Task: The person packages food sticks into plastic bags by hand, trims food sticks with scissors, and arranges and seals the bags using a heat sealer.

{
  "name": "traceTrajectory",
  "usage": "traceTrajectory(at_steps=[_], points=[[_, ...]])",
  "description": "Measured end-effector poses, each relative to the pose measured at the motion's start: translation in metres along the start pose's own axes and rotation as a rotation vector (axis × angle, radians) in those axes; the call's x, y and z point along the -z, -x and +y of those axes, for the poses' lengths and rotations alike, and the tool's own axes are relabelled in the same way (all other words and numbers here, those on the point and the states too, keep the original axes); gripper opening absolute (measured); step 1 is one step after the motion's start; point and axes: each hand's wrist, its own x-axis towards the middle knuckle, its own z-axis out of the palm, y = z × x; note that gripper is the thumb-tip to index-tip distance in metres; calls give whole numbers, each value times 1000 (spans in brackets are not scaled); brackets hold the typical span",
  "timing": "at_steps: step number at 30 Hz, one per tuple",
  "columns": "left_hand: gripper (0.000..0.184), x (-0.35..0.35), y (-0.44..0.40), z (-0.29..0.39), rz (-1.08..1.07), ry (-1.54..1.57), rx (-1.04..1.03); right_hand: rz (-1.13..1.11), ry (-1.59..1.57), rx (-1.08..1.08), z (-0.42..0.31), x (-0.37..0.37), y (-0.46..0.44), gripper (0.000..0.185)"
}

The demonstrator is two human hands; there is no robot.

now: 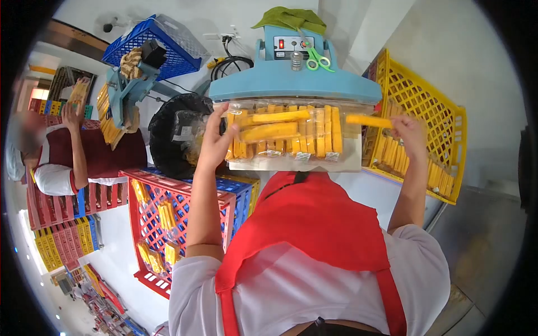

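A yellow stick (369, 121) is pinched by one end in my right hand (410, 134), held out level to the right of the sealer. My left hand (214, 141) is closed at the left end of the clear plastic packs, its thumb against yellow sticks (270, 132) that lie crosswise on top. Beneath them, clear packs of upright yellow sticks (328, 131) stand in a row on a pale board (350, 159). Right behind the row is the blue sealing machine (294, 83), with a lit red switch. Green-handled scissors (318, 60) hang on its front.
A yellow crate (457, 151) of yellow sticks stands at right. At lower left, a red crate (147, 182) holds several filled packs. A black-lined bin (162, 137) is beside my left arm. Further left, a co-worker (67, 145) handles sticks near another sealer (126, 92).
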Motion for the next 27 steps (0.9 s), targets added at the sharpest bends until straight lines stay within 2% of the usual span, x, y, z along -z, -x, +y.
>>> traceTrajectory(at_steps=[1, 2, 4, 8, 10, 11, 13, 14, 16, 17, 19, 20, 22, 23, 24, 26, 27], points=[[62, -1, 1, 1, -123, -91, -82, -52, 61, -70, 8, 1, 3, 20], [62, -3, -2, 3, -133, -91, -83, -45, 58, -76, 15, -2, 2, 20], [92, -7, -7, 15, -308, -291, -46, -176, -50, -58, 22, -20, -3, 18], [93, -13, -23, 16, -386, -380, 4, -140, -233, -51, 36, -59, -10, 18], [82, -12, -25, 18, -547, -395, 35, -84, -339, -49, 38, -77, -4, 19], [82, -12, -24, 17, -548, -396, 38, -85, -340, -52, 41, -83, -2, 19], [69, -12, -21, 16, -514, -408, -65, -117, -484, -106, 45, -91, 0, 19], [69, -12, -19, 16, -516, -408, -63, -117, -484, -108, 45, -91, 0, 19], [61, -11, -14, 17, -463, -458, -220, -293, -536, -177, 41, -88, 0, 19], [61, -11, -11, 16, -464, -455, -216, -293, -534, -181, 37, -83, -1, 19], [59, -11, -5, 15, -403, -510, -374, -357, -446, -246, 29, -73, -2, 19], [59, -13, -3, 17, -404, -507, -368, -359, -443, -251, 27, -74, -1, 19], [53, -17, 2, 19, -383, -499, -489, -480, -476, -260, 24, -75, 1, 19], [61, -18, 4, 16, -438, -481, -447, -481, -470, -262, 25, -80, 3, 19], [61, -20, 4, 12, -433, -478, -445, -458, -512, -252, 28, -88, 5, 18], [71, -23, 4, 2, -285, -345, -345, -439, -551, -238, 35, -98, 7, 17], [71, -24, 4, -4, -278, -344, -343, -405, -603, -213, 39, -101, 8, 15]])
